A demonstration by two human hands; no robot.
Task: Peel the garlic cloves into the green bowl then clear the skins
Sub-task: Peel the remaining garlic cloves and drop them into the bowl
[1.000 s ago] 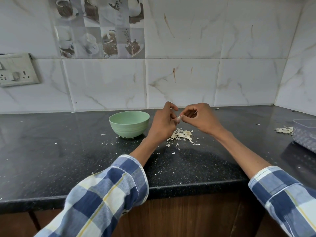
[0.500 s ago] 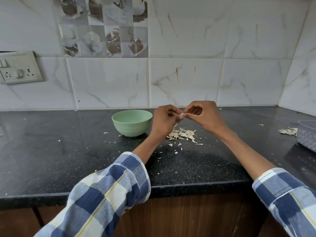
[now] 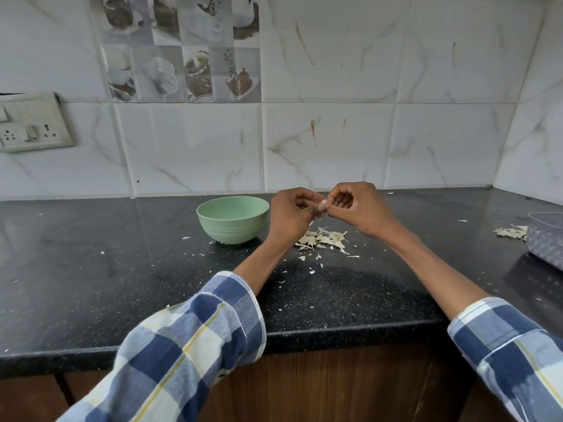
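Observation:
A pale garlic clove is pinched between the fingertips of my left hand and my right hand, held above the black counter. A thin strip of skin hangs down from the clove. Under my hands lies a pile of garlic skins. The green bowl stands just left of my left hand; its inside is hidden from this angle.
A patterned plastic container stands at the right edge, with a smaller heap of skins beside it. Skin flakes are scattered over the counter. A switch and socket plate hangs on the tiled wall at left.
Both hands stay together on the clove above the skin pile; the fingers have shifted slightly and a strip of skin now hangs from it.

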